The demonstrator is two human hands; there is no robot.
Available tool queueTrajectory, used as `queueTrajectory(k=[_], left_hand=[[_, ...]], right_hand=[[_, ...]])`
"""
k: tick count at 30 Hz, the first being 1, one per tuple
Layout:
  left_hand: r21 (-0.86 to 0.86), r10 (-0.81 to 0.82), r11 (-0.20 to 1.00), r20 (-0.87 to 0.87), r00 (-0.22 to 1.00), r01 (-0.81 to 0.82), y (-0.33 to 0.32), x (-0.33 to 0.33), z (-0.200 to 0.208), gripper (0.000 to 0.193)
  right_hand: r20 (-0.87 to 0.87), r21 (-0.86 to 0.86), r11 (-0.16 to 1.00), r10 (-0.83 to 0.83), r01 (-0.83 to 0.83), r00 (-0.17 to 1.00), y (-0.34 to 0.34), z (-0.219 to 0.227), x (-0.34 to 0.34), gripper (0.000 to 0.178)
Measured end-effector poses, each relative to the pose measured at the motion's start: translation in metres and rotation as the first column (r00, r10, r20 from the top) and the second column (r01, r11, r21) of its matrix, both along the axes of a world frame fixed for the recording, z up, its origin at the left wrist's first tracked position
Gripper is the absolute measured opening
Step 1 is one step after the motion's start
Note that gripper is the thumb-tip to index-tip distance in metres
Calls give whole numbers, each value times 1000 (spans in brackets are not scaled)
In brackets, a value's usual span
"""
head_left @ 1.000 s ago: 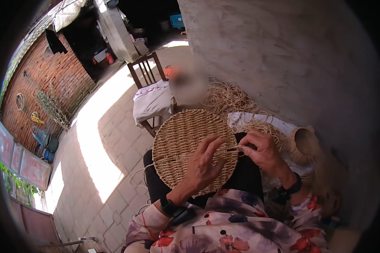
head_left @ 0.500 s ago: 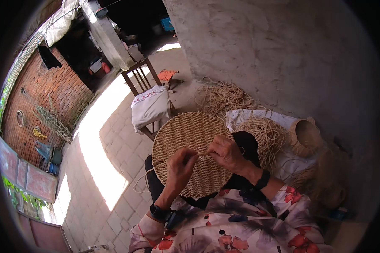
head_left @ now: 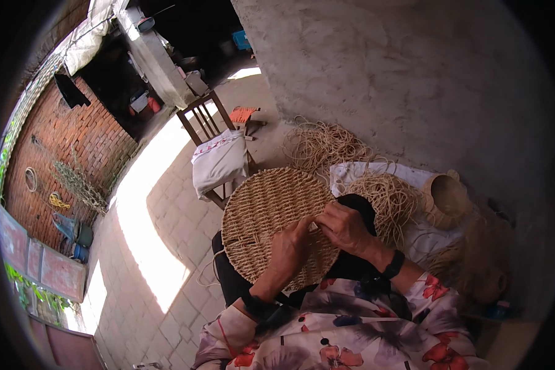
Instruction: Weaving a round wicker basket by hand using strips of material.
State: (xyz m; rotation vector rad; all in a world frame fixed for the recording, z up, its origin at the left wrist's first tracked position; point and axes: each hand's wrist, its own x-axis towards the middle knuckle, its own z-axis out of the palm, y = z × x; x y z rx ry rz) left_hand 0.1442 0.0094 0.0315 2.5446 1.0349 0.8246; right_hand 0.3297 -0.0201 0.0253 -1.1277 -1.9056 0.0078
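Note:
A round woven straw mat [head_left: 259,197], ribbed in rows of twisted cord, lies across my lap. My left hand [head_left: 290,250] is over its middle right, thumb and fingers pinched together. Close beside it, my right hand [head_left: 346,228] pinches too, near the mat's right edge. A short bit of pale straw cord [head_left: 315,226] shows between the two sets of fingertips; the rest of it is hidden by the hands. Another loose cord end hangs off the mat's left edge.
Heaps of loose straw cord [head_left: 385,200] lie on a white cloth [head_left: 422,176] to my right, with a woven basket [head_left: 444,197] beside them. Ahead stands a wooden chair [head_left: 203,120] with a pale cloth on its seat, and an orange-topped stool [head_left: 243,115]. A grey wall [head_left: 401,74] borders the right.
My left hand has moved right, up against my right hand, so the stretch of cord between them is shorter. The right hand has shifted slightly right and down.

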Motion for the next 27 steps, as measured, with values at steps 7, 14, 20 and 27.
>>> queueTrajectory(k=[7,14,20,27], left_hand=[[-617,-22,769,241,970,170,12,1,11,52],[-867,226,371,431,874,332,10,-12,11,60],[-133,36,991,150,988,-16,-18,-14,13,54],[124,-284,952,9,959,281,-23,-59,-29,29]], right_hand=[[219,13,1000,-5,3,976,4,-1,3,4],[429,-57,995,-45,77,902,5,4,-13,8],[155,-296,954,5,41,988,18,-1,-15,11],[-6,-528,845,100,-88,995,12,25,44,13]])
